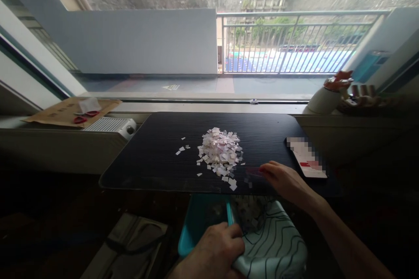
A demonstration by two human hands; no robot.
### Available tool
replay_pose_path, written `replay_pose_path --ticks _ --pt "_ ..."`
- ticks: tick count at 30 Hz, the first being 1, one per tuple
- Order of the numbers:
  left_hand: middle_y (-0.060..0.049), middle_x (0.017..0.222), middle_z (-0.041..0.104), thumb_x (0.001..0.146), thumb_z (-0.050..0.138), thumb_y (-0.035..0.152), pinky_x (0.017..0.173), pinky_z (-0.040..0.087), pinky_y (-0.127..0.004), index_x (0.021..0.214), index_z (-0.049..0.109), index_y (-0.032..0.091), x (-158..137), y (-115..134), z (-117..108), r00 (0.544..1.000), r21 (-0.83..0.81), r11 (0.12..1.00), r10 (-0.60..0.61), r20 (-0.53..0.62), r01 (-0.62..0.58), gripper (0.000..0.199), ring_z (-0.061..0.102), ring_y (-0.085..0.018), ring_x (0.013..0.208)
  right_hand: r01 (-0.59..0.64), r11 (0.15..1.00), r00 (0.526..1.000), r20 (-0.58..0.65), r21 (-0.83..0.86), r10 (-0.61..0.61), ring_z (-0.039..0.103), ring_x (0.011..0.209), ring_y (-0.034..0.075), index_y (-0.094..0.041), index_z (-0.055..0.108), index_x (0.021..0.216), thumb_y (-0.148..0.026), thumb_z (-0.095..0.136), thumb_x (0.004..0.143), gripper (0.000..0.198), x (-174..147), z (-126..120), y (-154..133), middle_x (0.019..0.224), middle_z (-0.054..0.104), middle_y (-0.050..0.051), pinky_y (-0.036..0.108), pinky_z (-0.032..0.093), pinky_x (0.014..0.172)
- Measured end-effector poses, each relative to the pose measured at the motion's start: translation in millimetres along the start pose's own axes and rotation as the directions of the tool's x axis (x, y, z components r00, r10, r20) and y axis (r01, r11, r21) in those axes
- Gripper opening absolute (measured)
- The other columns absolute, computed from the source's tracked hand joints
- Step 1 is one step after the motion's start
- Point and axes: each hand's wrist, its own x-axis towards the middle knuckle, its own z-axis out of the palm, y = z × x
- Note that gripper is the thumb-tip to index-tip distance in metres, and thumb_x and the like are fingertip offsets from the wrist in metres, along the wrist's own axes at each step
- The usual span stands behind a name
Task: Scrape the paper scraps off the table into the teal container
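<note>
A heap of small white paper scraps (220,150) lies in the middle of the black table (144,152), with a few loose bits to its left and front. My right hand (279,178) is over the table's near right part, fingers pinched on a thin, pinkish see-through strip (253,170) pointing at the heap. Its exact kind is unclear. Below the near edge, my left hand (221,244) is closed over the rim of a turquoise bin (186,235). Beside it is a pale green container with dark wavy lines (275,244), with scraps in the shadow inside.
A phone (306,157) lies on the table's right side. Red-handled scissors (85,117) rest on a brown envelope (59,113) on the left ledge, beside a white ridged object (111,126). A white vase (324,98) stands at the right, by the window sill.
</note>
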Motion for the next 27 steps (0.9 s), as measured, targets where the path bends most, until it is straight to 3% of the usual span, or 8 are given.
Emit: replay_pose_path --ticks 3,7,13,19,24,27 --pt "0.001 0.094 0.061 0.069 0.081 0.047 0.065 0.042 -0.025 0.078 0.062 0.019 1 4 -5 0.999 -0.015 1.000 -0.010 -0.045 0.009 0.035 0.058 -0.016 0.077 0.061 0.998 0.998 0.018 0.034 -0.062 0.062 0.080 0.017 -0.023 0.069 0.098 -0.026 0.046 0.095 0.023 -3 -3 1 0.092 0.065 0.002 0.026 0.043 0.070" --pt "0.002 0.089 0.061 0.070 0.082 0.041 0.065 0.041 -0.024 0.075 0.061 0.018 -1 11 -9 0.994 -0.027 1.000 -0.013 -0.105 0.010 0.032 0.057 -0.015 0.074 0.051 0.999 0.998 -0.044 0.019 -0.050 0.061 0.083 0.018 -0.019 0.069 0.102 -0.024 0.046 0.095 0.025 -4 0 1 0.094 0.064 0.005 0.028 0.044 0.072" --pt "0.002 0.087 0.060 0.069 0.083 0.038 0.063 0.039 -0.024 0.073 0.060 0.017 -8 16 -7 0.990 -0.068 0.997 -0.041 -0.132 0.032 0.032 0.057 -0.014 0.073 0.118 0.991 0.992 0.036 0.059 -0.120 0.060 0.079 0.016 -0.021 0.069 0.097 -0.020 0.047 0.095 0.022 -41 6 -2 0.088 0.063 0.003 0.025 0.044 0.070" --pt "0.002 0.085 0.061 0.073 0.079 0.047 0.064 0.040 -0.025 0.072 0.060 0.017 -8 22 -11 0.991 -0.071 0.997 -0.008 -0.133 -0.002 0.035 0.057 -0.014 0.073 0.070 0.996 0.996 -0.064 0.064 -0.065 0.059 0.081 0.017 -0.019 0.064 0.101 -0.021 0.043 0.096 0.021 -40 13 -3 0.093 0.061 0.004 0.027 0.045 0.073" --pt "0.002 0.085 0.062 0.070 0.081 0.044 0.066 0.041 -0.024 0.070 0.059 0.017 -1 24 -17 0.992 -0.051 0.998 0.013 -0.127 -0.020 0.035 0.057 -0.015 0.073 0.114 0.991 0.992 0.042 0.074 -0.118 0.058 0.077 0.016 -0.020 0.060 0.095 -0.021 0.039 0.098 0.021 -38 12 -8 0.090 0.058 0.003 0.028 0.045 0.072" --pt "0.002 0.086 0.062 0.070 0.081 0.046 0.066 0.042 -0.024 0.071 0.059 0.018 3 20 -21 0.994 -0.044 0.999 0.015 -0.104 -0.019 0.036 0.056 -0.015 0.072 0.081 0.993 0.995 0.053 0.089 -0.086 0.057 0.076 0.015 -0.021 0.058 0.095 -0.022 0.038 0.099 0.020 -42 8 -6 0.089 0.056 0.002 0.028 0.044 0.070"
